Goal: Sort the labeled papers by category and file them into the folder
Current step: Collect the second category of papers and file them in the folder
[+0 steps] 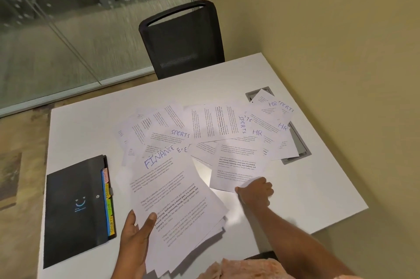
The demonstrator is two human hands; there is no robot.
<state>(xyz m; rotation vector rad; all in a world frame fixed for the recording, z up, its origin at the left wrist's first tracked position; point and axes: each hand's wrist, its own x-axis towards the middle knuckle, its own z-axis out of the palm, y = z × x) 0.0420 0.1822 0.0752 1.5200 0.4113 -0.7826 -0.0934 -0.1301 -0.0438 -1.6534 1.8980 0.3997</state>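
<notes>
My left hand (134, 235) grips the near edge of a stack of papers (172, 201) whose top sheet reads FINANCE, lifted off the table. My right hand (255, 192) pinches the near corner of a single printed sheet (236, 169) lying on the table; its label is not visible. Beyond them, several loose sheets (209, 126) marked SPORTS, HR and FINANCE fan across the middle of the white table (86, 128). A closed black folder (75, 208) with coloured index tabs, one reading SPORTS, lies flat at the left.
A black mesh chair (181, 37) stands tucked at the table's far side. A grey cable hatch (297, 146) in the tabletop is partly covered by papers. A glass wall runs along the left and a beige wall along the right.
</notes>
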